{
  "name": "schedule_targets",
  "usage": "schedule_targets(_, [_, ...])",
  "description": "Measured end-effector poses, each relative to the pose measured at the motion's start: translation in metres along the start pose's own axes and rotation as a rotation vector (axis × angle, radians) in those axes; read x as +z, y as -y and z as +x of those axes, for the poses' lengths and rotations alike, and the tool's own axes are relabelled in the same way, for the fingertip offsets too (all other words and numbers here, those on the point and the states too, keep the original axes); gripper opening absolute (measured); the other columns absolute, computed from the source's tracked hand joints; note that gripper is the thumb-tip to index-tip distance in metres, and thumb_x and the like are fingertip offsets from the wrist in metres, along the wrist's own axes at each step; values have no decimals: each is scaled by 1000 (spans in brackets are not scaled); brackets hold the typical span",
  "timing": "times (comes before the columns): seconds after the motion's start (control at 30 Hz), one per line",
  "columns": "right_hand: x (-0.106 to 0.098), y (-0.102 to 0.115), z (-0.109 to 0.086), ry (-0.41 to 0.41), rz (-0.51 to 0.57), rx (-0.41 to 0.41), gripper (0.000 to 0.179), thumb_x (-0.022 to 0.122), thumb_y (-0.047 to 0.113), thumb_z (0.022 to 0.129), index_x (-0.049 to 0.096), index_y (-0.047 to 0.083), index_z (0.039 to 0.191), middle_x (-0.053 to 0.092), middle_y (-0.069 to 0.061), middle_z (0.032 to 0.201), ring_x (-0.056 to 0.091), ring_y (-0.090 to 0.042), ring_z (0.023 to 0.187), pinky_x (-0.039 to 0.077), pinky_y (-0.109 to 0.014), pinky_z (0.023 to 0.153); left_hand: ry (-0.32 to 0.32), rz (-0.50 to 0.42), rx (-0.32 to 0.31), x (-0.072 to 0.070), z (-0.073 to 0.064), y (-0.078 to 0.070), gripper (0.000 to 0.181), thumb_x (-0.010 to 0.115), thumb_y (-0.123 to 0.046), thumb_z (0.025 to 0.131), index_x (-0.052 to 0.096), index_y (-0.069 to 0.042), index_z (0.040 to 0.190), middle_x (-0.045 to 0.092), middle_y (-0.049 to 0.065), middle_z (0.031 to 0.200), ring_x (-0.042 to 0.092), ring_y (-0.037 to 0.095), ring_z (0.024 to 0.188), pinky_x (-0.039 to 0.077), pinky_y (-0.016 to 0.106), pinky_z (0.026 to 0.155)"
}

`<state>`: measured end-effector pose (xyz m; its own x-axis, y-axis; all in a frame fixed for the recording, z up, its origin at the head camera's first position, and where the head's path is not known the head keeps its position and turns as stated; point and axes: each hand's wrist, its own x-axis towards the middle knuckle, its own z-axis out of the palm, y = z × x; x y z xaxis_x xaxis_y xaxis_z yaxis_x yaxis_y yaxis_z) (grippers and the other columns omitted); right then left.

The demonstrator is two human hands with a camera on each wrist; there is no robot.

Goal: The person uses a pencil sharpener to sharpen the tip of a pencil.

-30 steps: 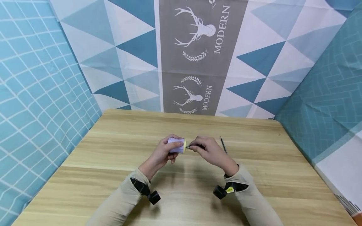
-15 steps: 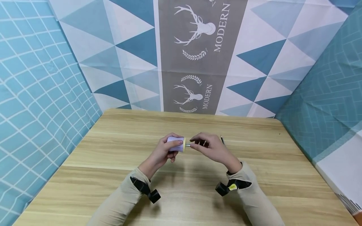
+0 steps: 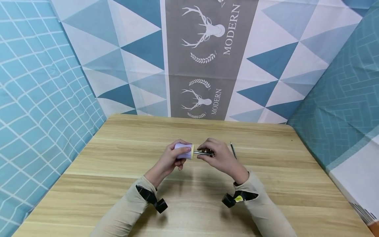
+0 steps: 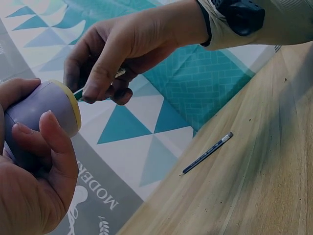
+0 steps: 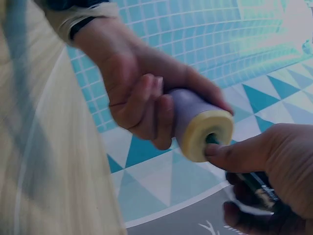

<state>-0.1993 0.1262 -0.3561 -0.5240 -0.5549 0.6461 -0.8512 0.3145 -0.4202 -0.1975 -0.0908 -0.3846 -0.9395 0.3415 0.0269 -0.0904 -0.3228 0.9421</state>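
Observation:
My left hand (image 3: 165, 163) grips a small purple pencil sharpener (image 4: 41, 105) with a yellow rim, its thumb along the top and its fingers wrapped below. The sharpener's face has a round hole and points toward my right hand (image 3: 221, 158). That hand holds a dark pencil (image 3: 204, 153) between thumb and fingers, with its front end at the hole. In the right wrist view the thumb lies at the front of the pencil (image 5: 257, 186), close to the yellow face. The pencil's tip is hidden inside the sharpener. Both hands are raised over the table.
A second dark pencil (image 3: 233, 150) lies on the wooden table (image 3: 142, 131), just beyond my right hand. Patterned cloth (image 3: 142, 65) hangs behind the table and at both sides. Black wrist cameras (image 3: 228, 200) are strapped over the sleeves.
My right hand's fingers have parted from the pencil, then come back around it, and more of the pencil's length shows now. The left hand and the sharpener have stayed nearly still.

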Motion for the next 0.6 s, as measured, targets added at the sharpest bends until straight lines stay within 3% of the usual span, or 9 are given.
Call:
schedule_targets(0.3, [8,-2,0,-65,-20,-54,15,80,-4,79,72,3,89,60,-1,81,55,-8,65,49,-22,53,-2,-10,4,0,0,-1,12,63,-12,89,66,-18,99,55,3,65,37,6,40,41,21,36])
schedule_targets(0.6, [4,-4,-2,8,21,-11,7,76,-2,84,72,0,90,60,0,78,49,-5,61,44,-21,50,-8,3,-15,2,0,1,11,65,-13,89,66,-18,99,54,4,65,38,6,40,40,21,36])
